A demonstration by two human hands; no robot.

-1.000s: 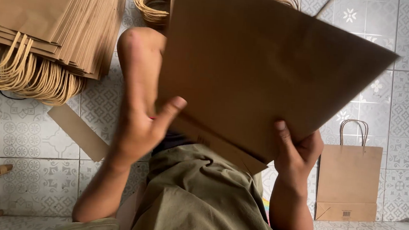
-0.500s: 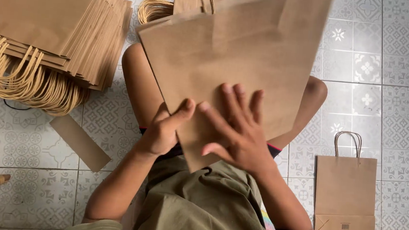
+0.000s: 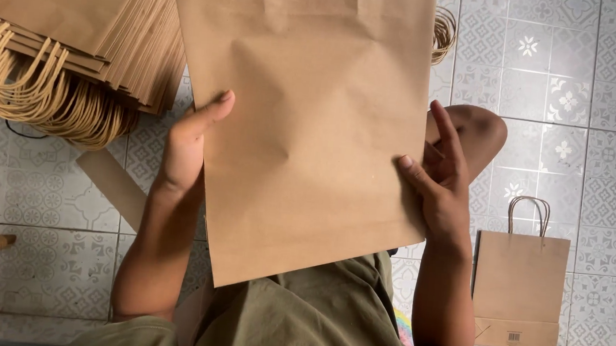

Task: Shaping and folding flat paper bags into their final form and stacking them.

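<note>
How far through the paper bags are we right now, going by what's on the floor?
Done, it seems: a stack of flat handled bags lies at the left, and one finished bag lies flat on the tiled floor at the right. In hand: the left hand and right hand grip the edges of a flat brown bag. Left: cannot tell; only some loose handles show behind it.

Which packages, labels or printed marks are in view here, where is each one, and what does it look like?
Flat paper bag: plain brown sheet held between the left hand and right hand, centre.
Stack of bags: upper left on the tiled floor, brown, with looped tan handles.
Finished bag: lower right, brown rectangle, twisted handle on top.
Small printed mark: dark, on that bag's bottom strip.
</note>
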